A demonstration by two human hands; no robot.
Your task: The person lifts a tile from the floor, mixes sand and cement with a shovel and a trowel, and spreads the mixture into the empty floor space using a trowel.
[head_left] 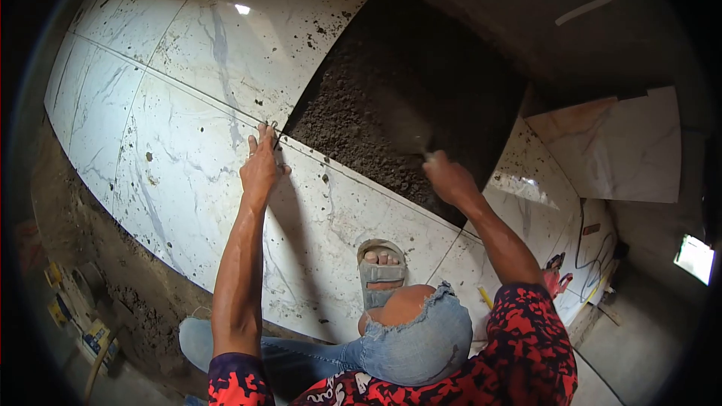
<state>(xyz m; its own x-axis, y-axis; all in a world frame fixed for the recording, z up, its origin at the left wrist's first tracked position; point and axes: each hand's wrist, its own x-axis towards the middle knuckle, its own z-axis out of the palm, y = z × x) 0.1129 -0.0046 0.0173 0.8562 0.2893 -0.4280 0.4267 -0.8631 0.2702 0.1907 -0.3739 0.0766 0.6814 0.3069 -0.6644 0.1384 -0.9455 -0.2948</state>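
Observation:
My left hand [260, 165] rests on the white marble-look tiles [188, 158], fingers stretched apart, close to the near left corner of an untiled square. Small dark bits lie by its fingertips. My right hand [450, 180] is closed round the handle of a trowel [410, 134], whose blade is smeared by motion. The trowel is over the dark, crumbly mortar bed [353, 116] that fills the square. Much of the bed's far side is in deep shadow.
A loose tile [620, 146] leans at the right near the wall. My sandalled foot [381, 267] stands on the tiles. A red tool [556, 280] and a cable [598, 265] lie at the right. Bare ground with yellow-marked tools [94, 334] is at the lower left.

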